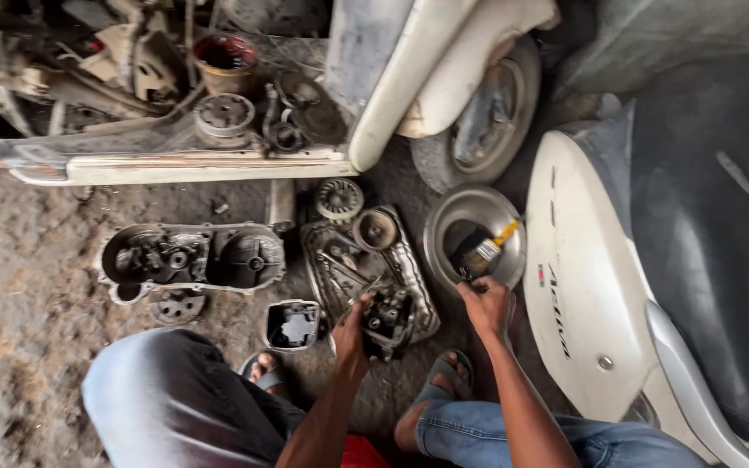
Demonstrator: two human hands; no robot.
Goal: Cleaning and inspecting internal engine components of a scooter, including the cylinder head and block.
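My left hand [353,329] grips a small dark, greasy engine part [386,316] and holds it over a dented metal tray [413,282] on the ground. My right hand [485,303] holds a paintbrush [481,253] with a yellow handle; its bristles dip into a round steel bowl [513,260] holding dark liquid. The bowl stands just right of the tray. Both my feet in sandals rest on the ground below the tray.
An open crankcase cover [192,257], a small square cover [292,325], a finned pulley [338,198] and a round clutch part [374,230] lie on the dirty ground. A stripped scooter frame [210,160] spans the top; a white scooter [591,295] stands at right.
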